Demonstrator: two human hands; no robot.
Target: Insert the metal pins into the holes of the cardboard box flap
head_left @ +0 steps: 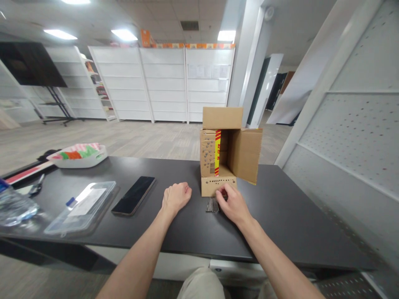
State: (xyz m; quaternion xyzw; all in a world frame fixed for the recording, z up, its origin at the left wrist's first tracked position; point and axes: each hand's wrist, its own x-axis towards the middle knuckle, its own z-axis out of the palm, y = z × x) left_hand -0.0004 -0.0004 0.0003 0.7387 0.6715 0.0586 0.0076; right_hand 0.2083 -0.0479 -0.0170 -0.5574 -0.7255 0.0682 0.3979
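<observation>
An open cardboard box (pixel 208 151) stands upright on the dark table, with holes and grey metal heads in its left flap. Its lower front flap (pixel 208 190) has a row of small dark holes. Just below that flap lies a row of thin metal screws or nails (pixel 212 205). My right hand (pixel 232 202) is beside them, thumb and fingers pinched together by the flap's lower edge; anything between the fingertips is too small to make out. Left of the box, my left hand (pixel 177 196) rests on the table as a loose fist, with nothing visible in it.
A black phone (pixel 134 196) lies left of my left hand. Further left are a clear plastic case (pixel 81 207), a plastic bottle (pixel 15 205) and a white basket (pixel 79 161) with colourful contents. A perforated white panel (pixel 358 133) rises beyond the table's right end.
</observation>
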